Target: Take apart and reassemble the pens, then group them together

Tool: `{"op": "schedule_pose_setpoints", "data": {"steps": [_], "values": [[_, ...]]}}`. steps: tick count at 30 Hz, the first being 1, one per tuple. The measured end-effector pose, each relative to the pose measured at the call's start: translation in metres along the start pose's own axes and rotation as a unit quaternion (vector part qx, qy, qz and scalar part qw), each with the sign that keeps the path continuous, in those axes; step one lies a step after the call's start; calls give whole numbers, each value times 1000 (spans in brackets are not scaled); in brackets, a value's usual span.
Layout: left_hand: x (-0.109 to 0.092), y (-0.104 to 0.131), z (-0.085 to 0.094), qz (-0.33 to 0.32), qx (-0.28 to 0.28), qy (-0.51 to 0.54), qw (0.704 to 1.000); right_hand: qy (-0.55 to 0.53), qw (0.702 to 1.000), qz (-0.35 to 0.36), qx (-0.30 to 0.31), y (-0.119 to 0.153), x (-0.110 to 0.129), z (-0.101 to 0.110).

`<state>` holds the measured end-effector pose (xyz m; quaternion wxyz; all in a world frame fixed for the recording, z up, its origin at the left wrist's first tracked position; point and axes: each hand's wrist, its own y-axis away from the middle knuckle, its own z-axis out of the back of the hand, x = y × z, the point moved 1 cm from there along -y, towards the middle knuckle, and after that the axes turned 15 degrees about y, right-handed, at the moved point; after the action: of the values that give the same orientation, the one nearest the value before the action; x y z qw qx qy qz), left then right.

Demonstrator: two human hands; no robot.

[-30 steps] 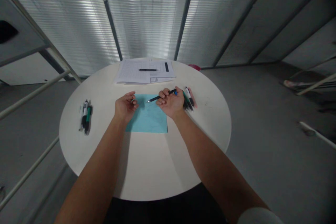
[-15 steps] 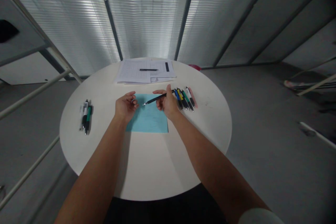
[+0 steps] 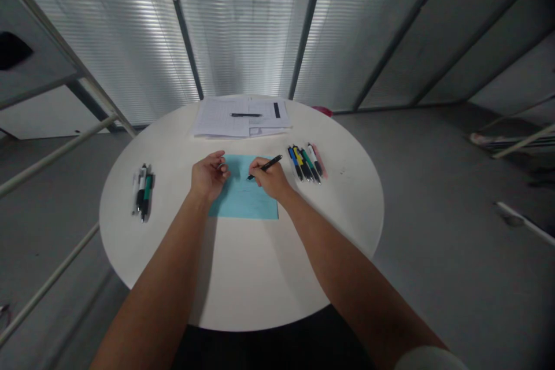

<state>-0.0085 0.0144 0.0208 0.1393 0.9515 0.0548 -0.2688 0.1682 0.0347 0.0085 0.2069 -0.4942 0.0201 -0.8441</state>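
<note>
A slim black pen [image 3: 272, 162] is gripped in my right hand [image 3: 274, 181] in a writing hold, its top end leaning up to the right. The pen's tip points down at a light blue sheet of paper [image 3: 247, 205]; whether it touches is too small to tell. My left hand [image 3: 209, 178] rests at the sheet's left edge, palm turned up and inward. Its fingers are loosely curled and apart, and nothing shows in them.
Right of the sheet lies a row of several coloured pens [image 3: 306, 163]. A smaller group of pens [image 3: 143, 192] lies at the left of the round white table [image 3: 260, 277]. Behind the sheet are stacked papers [image 3: 217, 118] with another black pen [image 3: 246, 115] on top.
The black pen has turned in my right hand, from lying along the fingers pointing left to a writing hold with its tip down. My left hand has hardly moved.
</note>
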Motion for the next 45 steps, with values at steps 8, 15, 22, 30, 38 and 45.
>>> {"op": "schedule_pose_setpoints", "data": {"steps": [8,15,22,30,38,45], "values": [[1,2,-3,0,2,-1,1000,70,997,8,1,1,2,1],[1,0,0,2,5,2,1000,123,990,-23,-64,1,5,7],[0,1,0,4,-6,0,1000,-29,997,4,-77,-3,-2,7],[1,1,0,7,-2,3,1000,-229,959,-89,-143,-13,-7,8],[0,2,-1,10,-7,6,1000,-190,963,-111,-153,-14,-4,6],[1,1,-1,11,-6,7,1000,-177,970,-92,-137,-15,-10,3]]}}
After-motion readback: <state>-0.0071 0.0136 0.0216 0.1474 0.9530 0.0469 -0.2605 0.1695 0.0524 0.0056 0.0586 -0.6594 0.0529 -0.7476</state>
